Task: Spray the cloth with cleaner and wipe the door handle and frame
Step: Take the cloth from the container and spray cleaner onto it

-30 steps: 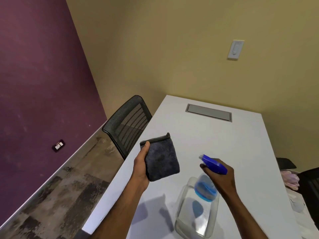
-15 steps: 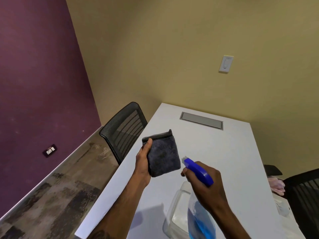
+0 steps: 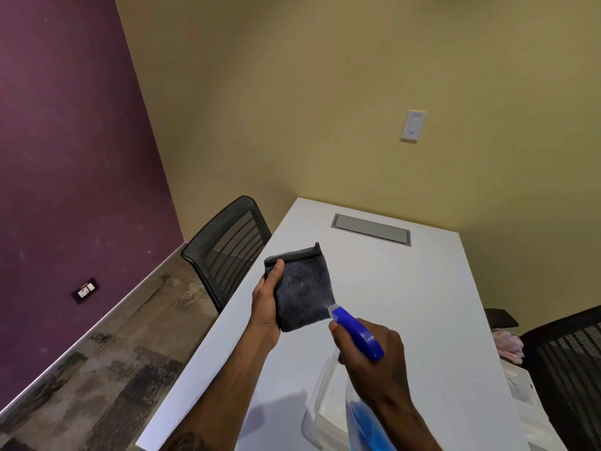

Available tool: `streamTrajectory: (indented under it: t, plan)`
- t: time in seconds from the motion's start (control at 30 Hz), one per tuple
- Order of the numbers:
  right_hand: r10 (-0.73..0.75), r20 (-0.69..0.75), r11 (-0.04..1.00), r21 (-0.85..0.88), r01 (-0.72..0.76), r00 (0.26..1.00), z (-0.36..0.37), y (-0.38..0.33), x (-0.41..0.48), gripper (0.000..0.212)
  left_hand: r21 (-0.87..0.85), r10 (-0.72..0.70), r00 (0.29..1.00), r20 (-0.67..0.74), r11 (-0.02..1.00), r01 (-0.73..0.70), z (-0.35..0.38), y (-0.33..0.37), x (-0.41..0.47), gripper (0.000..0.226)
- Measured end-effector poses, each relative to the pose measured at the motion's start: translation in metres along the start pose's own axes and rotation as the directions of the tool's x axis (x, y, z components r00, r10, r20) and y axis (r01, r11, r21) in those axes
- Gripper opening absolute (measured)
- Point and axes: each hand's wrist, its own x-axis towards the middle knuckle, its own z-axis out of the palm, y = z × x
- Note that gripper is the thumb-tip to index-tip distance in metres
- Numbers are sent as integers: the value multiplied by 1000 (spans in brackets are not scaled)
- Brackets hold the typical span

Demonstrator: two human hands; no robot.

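Note:
My left hand [image 3: 265,304] holds a folded dark grey cloth [image 3: 300,288] upright above the white table [image 3: 422,304], thumb on its upper left corner. My right hand [image 3: 374,359] grips a spray bottle [image 3: 357,336] with a blue trigger head and blue liquid in its clear body. The white nozzle points at the cloth's lower right corner, almost touching it, and a faint mist shows there. No door, handle or frame is in view.
A clear plastic container [image 3: 317,408] stands on the table under my right wrist. A black mesh chair [image 3: 227,249] is at the table's left, another [image 3: 569,369] at the right beside a pink cloth [image 3: 507,346]. A grey cable hatch [image 3: 370,229] lies near the far wall.
My right hand lifted the spray bottle off the table area and brought its nozzle up to the cloth. The left hand raised the cloth slightly. My view tilted upward.

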Motion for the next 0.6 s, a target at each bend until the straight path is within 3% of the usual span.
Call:
streamTrajectory:
  t: [0.37,0.5,0.6]
  plan:
    - [-34,11,997,66,33,999,-1,-2,-15,31,-1,-7,1000,-16,1000,7,-3,5,-6,81]
    - [-25,-10,999,35,25,1000,0,-1,-15,42,-17,-2,1000,-9,1000,2,-2,3,-7,81]
    - [3,-8,999,39,-2,1000,0,2,-16,39,-32,-11,1000,-18,999,11,-2,1,-10,81]
